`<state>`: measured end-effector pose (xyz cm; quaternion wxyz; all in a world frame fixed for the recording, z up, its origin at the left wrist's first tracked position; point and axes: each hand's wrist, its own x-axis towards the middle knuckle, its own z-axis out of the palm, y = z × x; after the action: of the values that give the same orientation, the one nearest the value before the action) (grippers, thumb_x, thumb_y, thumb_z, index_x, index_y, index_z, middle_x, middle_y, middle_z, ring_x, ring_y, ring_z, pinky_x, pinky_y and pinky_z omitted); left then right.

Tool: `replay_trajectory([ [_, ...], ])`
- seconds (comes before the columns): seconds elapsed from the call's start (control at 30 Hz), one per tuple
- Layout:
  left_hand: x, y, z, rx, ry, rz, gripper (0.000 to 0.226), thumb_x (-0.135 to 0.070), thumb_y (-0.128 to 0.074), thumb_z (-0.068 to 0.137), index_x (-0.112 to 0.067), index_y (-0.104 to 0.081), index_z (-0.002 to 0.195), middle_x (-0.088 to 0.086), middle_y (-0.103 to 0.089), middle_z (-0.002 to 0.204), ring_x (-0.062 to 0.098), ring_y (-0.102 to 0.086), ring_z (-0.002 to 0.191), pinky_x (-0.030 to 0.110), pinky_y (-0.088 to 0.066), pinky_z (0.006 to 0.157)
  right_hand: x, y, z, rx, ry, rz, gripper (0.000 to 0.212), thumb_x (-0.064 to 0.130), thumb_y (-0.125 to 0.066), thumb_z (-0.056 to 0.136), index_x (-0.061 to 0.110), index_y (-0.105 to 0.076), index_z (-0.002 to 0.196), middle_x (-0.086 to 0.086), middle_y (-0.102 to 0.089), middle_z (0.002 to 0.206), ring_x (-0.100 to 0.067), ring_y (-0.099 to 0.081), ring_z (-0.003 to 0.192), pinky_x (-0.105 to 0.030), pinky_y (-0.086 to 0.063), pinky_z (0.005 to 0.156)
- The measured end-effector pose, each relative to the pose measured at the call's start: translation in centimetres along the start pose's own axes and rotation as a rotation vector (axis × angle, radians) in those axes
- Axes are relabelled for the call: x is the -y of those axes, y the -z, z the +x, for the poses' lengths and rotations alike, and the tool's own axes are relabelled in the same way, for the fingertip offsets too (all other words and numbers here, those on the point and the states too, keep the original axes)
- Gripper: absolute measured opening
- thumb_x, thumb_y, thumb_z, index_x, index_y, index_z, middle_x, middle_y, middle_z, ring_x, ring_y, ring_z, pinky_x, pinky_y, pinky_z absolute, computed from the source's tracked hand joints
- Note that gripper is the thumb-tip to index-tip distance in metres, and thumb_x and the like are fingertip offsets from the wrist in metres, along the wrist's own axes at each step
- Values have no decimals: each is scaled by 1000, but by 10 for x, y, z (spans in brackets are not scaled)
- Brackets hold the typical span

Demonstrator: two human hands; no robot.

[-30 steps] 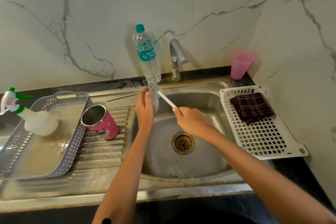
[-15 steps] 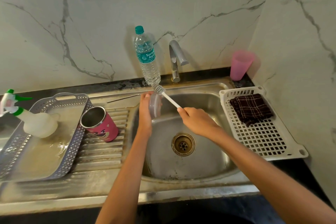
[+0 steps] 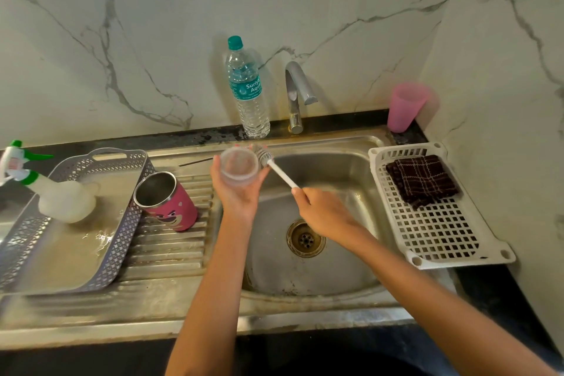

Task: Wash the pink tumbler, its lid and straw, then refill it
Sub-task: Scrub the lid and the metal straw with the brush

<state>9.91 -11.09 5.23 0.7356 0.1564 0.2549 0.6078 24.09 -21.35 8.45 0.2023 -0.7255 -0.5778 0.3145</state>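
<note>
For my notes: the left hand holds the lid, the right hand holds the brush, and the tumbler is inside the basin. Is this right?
No. The head view shows the tumbler on the drainboard, left of the basin. The left hand holds the lid, the right hand the brush.

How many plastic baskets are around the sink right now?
2: a grey basket on the left drainboard, holding a spray bottle; a white basket right of the basin, holding a dark cloth. None seems hidden.

One wide-angle camera, worn on the head, looks forward and steeply down on the steel sink [image 3: 335,180] from close above. The tap [image 3: 297,91] stands at 12 o'clock, the grey basket [image 3: 131,217] at 9.
</note>
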Motion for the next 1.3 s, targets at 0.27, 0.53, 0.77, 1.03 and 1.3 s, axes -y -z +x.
replay_trajectory([
  [0.27, 8, -13, 7, -124, -76, 50, 38, -45, -53, 93, -11, -59, 109, 8, -66, 92, 19, -63, 84, 32, -49, 76, 3, -1, 3, 74, -76, 131, 47, 45, -27, 103, 20, -39, 66, 0, -46, 65, -26, -49, 71, -32, -37, 64],
  [0.53, 7, -27, 11, -154, -153, 135, 27, -42, -56, 93, -17, -57, 103, 0, -60, 85, 11, -57, 77, 25, -50, 70, 8, -3, -9, 227, -256, 566, 37, 48, -33, 102, 19, -42, 80, 3, -33, 58, -6, -27, 37, -16, -22, 32],
  [0.77, 3, -35, 14, -234, -113, 178, 25, -43, -51, 97, -18, -56, 98, -1, -55, 79, 11, -54, 71, 26, -47, 64, 11, -6, -12, 278, -298, 617, 36, 48, -33, 102, 19, -39, 81, 3, -33, 57, -3, -25, 34, -15, -20, 31],
  [1.03, 10, -42, 17, -233, -24, 9, 44, -45, -57, 95, -11, -52, 122, 4, -61, 86, 15, -62, 77, 27, -53, 71, 11, -7, -2, 103, -169, 498, 41, 45, -29, 103, 18, -40, 74, 2, -35, 59, -14, -36, 44, -23, -31, 40],
  [1.3, -3, -41, 35, -302, 272, 22, 73, -65, -40, 94, -9, -38, 141, 23, -51, 127, 34, -58, 97, 42, -56, 72, -8, -23, -18, -159, 129, -203, 41, 46, -19, 104, 17, -49, 104, -14, -66, 84, -38, -61, 81, -40, -42, 66],
])
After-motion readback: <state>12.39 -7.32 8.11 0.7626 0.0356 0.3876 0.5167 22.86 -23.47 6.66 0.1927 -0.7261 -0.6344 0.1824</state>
